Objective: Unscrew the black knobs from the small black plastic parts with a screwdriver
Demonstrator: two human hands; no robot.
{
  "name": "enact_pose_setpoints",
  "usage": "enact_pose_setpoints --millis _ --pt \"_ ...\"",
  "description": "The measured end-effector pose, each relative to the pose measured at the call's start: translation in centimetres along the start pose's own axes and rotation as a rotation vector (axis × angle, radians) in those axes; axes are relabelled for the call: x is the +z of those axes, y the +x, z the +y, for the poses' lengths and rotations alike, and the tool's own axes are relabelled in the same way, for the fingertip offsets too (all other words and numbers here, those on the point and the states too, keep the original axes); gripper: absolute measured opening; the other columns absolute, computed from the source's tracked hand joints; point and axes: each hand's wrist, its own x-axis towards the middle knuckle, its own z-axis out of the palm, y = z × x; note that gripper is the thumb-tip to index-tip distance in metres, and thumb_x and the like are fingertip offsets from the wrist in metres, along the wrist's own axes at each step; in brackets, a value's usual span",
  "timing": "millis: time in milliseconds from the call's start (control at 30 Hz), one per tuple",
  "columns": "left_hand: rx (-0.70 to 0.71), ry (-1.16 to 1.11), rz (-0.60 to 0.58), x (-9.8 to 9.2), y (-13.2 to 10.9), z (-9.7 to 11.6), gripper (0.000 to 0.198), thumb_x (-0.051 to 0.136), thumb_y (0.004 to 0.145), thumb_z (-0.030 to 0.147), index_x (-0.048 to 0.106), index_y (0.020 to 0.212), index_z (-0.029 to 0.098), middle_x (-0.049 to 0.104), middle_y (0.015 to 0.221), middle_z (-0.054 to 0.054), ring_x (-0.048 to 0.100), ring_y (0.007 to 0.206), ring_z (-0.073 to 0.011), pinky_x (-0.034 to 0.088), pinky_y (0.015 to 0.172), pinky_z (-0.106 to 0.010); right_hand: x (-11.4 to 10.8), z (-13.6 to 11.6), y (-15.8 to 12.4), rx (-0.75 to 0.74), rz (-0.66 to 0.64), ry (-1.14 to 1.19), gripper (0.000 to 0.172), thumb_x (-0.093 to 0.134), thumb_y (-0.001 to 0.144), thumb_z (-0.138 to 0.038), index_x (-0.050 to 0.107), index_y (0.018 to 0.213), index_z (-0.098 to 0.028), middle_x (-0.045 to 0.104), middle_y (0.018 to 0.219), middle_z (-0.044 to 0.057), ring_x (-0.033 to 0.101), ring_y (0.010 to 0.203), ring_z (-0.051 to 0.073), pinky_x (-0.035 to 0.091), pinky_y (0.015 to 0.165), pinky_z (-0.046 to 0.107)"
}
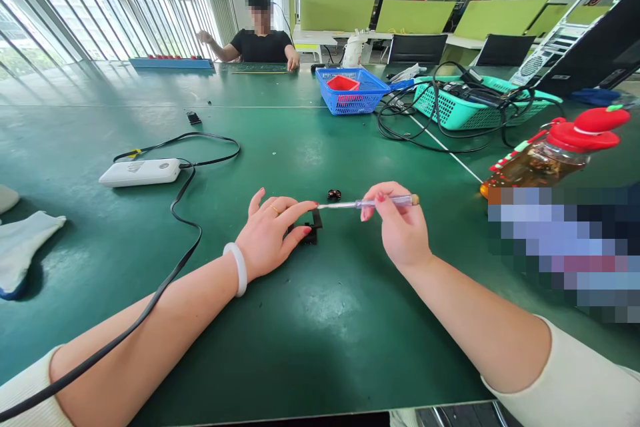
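My left hand [270, 230] rests on the green table [310, 320], its fingers pinched on a small black part [311, 227] that it pins down. My right hand [400, 227] pinches a thin clear-handled screwdriver [370, 202], held level, with its tip pointing left at the black part by my left forefinger. A tiny dark ring-like piece [334, 195] lies just behind the screwdriver's shaft.
A white power bank [141, 172] with a black cable lies to the left, white cloth [25, 240] at the left edge. A blue basket [353, 90], a teal basket [470, 107] with cables and a red-capped bottle [550, 153] stand right. Another person [260, 40] sits across.
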Motion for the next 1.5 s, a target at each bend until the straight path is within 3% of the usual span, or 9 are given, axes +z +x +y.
enact_pose_setpoints --millis 67,167,467,567,633,800,1033,1267,1500 --pt "-0.093 0.040 0.041 0.1 0.1 0.0 0.040 0.038 0.100 0.035 0.056 0.136 0.032 0.065 0.113 -0.007 0.060 0.109 -0.0246 0.016 0.118 -0.063 -0.2 0.4 0.3 0.011 0.118 -0.148 0.029 0.056 0.092 -0.050 0.061 0.082 -0.023 0.058 0.068 -0.001 0.055 0.065 0.016 0.045 0.066 0.031" --pt "-0.211 0.107 0.043 0.3 0.2 -0.2 0.041 0.035 0.101 0.036 0.059 0.134 0.034 0.064 0.111 -0.008 0.056 0.112 -0.0285 0.016 0.114 -0.071 -0.4 1.0 0.8 0.076 0.124 -0.365 0.025 0.059 0.090 -0.047 0.064 0.086 -0.023 0.063 0.078 0.001 0.057 0.071 0.017 0.043 0.064 0.030" --pt "-0.288 0.169 -0.047 0.5 0.1 -0.4 0.039 0.040 0.099 0.048 0.073 0.111 0.031 0.065 0.107 -0.009 0.051 0.118 -0.0341 0.011 0.110 -0.079 -0.4 1.7 1.0 0.209 0.078 -0.350 0.026 0.058 0.088 -0.047 0.067 0.089 -0.023 0.066 0.077 0.001 0.058 0.069 0.016 0.042 0.061 0.028" --pt "-0.226 0.104 -0.054 0.5 0.2 -0.4 0.038 0.042 0.097 0.046 0.071 0.107 0.022 0.060 0.124 -0.012 0.050 0.123 -0.0331 0.026 0.113 -0.067 -0.4 1.6 0.9 0.214 0.080 -0.345 0.024 0.057 0.088 -0.045 0.067 0.087 -0.023 0.066 0.076 0.001 0.057 0.066 0.015 0.041 0.059 0.027" --pt "-0.108 0.016 -0.096 0.5 0.2 -0.5 0.037 0.046 0.096 0.044 0.066 0.117 0.020 0.054 0.137 -0.014 0.047 0.131 -0.0326 0.031 0.115 -0.060 -0.3 1.4 0.9 0.204 0.086 -0.338 0.024 0.057 0.088 -0.044 0.067 0.084 -0.023 0.066 0.074 0.001 0.055 0.063 0.015 0.040 0.057 0.027" --pt "0.120 -0.088 -0.312 0.8 0.0 -0.4 0.051 0.053 0.094 0.046 0.049 0.142 0.029 0.041 0.155 -0.010 0.027 0.147 -0.0367 0.022 0.118 -0.065 -0.1 1.0 0.6 0.153 0.068 -0.220 0.034 0.057 0.088 -0.051 0.063 0.072 -0.021 0.058 0.062 -0.001 0.053 0.060 0.014 0.042 0.058 0.028" --pt "0.153 -0.110 -0.344 1.2 -0.2 -1.0 0.053 0.051 0.095 0.052 0.050 0.141 0.027 0.037 0.158 -0.011 0.023 0.149 -0.0371 0.024 0.118 -0.064 -0.3 0.5 0.5 0.083 0.191 -0.113 0.046 0.059 0.086 -0.061 0.054 0.062 -0.021 0.048 0.054 -0.003 0.046 0.054 0.012 0.039 0.055 0.028" --pt "0.162 -0.114 -0.350 1.2 -0.2 -1.1 0.057 0.049 0.095 0.054 0.044 0.146 0.029 0.039 0.157 -0.010 0.025 0.148 -0.0363 0.025 0.118 -0.062 0.0 0.5 0.2 0.120 0.001 -0.079 0.049 0.056 0.087 -0.063 0.058 0.061 -0.021 0.048 0.049 -0.003 0.046 0.050 0.012 0.040 0.054 0.028" --pt "0.155 -0.098 -0.428 0.6 -0.2 0.0 0.057 0.051 0.094 0.055 0.045 0.146 0.033 0.041 0.156 -0.009 0.027 0.147 -0.0372 0.019 0.118 -0.066 -0.3 1.2 0.9 0.154 0.132 0.029 0.048 0.060 0.085 -0.063 0.055 0.061 -0.021 0.046 0.049 -0.003 0.048 0.052 0.012 0.041 0.054 0.027"
